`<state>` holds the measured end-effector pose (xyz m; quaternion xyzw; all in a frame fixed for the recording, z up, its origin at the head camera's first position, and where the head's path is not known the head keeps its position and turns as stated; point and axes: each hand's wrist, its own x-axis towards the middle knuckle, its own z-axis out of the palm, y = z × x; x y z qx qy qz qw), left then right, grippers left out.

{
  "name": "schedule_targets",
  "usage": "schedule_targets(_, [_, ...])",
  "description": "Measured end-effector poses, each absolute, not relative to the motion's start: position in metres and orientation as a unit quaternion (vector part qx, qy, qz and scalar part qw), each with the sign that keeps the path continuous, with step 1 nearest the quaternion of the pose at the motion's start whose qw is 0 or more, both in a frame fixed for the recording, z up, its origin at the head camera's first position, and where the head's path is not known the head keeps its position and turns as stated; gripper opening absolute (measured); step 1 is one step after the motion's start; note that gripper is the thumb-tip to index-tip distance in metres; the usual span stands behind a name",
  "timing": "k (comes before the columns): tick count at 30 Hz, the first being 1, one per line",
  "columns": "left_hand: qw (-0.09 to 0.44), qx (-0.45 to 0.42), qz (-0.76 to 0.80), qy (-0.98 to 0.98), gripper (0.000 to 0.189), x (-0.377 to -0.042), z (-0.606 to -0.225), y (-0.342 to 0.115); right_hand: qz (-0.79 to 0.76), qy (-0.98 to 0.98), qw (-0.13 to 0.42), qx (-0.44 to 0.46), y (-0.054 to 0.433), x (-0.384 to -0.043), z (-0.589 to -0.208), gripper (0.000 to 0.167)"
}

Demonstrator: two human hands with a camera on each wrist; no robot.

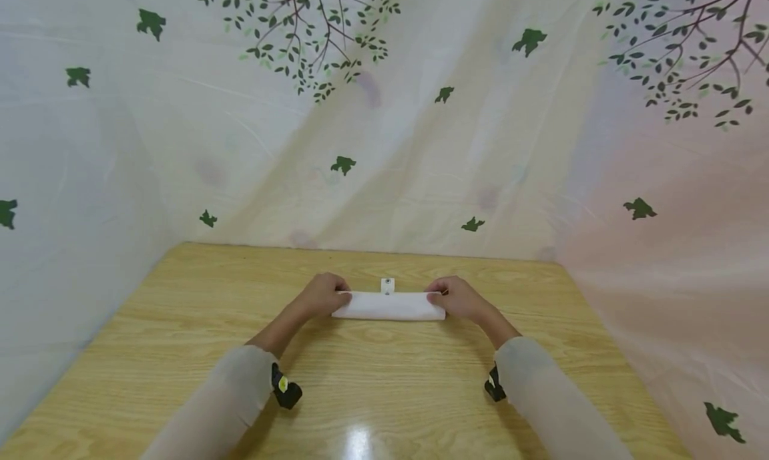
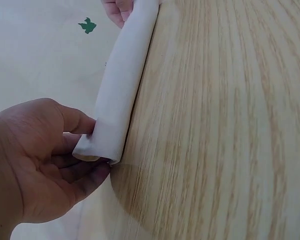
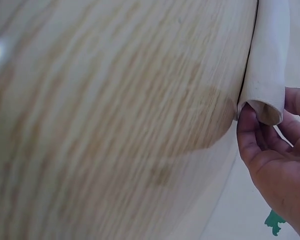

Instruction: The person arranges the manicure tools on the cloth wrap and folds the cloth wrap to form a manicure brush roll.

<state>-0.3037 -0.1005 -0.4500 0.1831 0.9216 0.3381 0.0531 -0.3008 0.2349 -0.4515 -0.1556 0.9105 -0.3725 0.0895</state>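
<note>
A white cloth-like piece [image 1: 390,306], folded or rolled into a long flat tube, lies crosswise on the wooden table. From its far edge sticks up a small white tab [image 1: 387,285] with what look like metal snaps. My left hand [image 1: 324,294] pinches the left end, thumb on the near face and fingers behind and under it. At the opposite end my right hand [image 1: 461,298] holds on the same way. In the right wrist view the roll's end [image 3: 267,111] is hollow, with a fingertip at its opening.
The wooden table [image 1: 384,366] reaches back to a pale curtain [image 1: 408,146] printed with green leaves and branches. More curtain hangs along the left and right sides. Dark wrist cameras sit at both sleeve cuffs, close above the tabletop.
</note>
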Motion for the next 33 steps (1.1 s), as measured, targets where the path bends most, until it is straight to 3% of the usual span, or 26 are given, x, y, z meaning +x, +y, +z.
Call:
schedule_targets(22, [0.005,0.181,0.351,0.919,0.016,-0.305,-0.462,-0.101,-0.36,0.921,0.105,-0.108,0.229,-0.3,-0.446,0.015])
schedule_targets(33, [0.035,0.22,0.329,0.918,0.016,-0.303,-0.461,-0.103,-0.361,0.913,0.128,-0.144,0.238,-0.298,-0.446,0.011])
